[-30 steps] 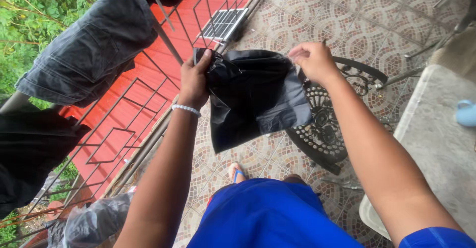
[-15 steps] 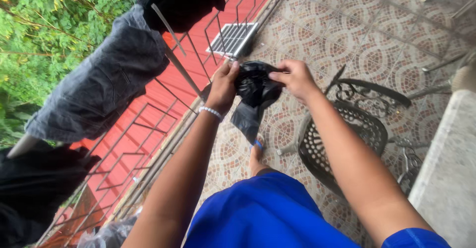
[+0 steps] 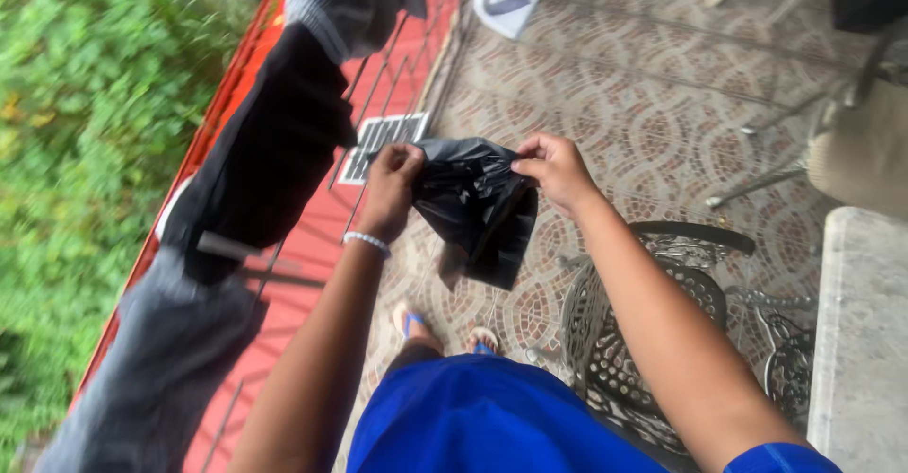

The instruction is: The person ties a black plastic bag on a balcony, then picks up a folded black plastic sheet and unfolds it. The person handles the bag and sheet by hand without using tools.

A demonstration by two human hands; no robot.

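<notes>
Between two hands, left hand (image 3: 392,184), right hand (image 3: 553,166): one black garment (image 3: 473,203).

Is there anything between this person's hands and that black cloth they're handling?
Nothing visible does. The left hand and the right hand each pinch the top edge of the black cloth directly, and it hangs free above the patterned tile floor.

Home balcony: tiled floor (image 3: 662,104), clothes-hung railing (image 3: 378,85).

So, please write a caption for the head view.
Both hands, left and right, hold a black garment beside the railing.
</notes>
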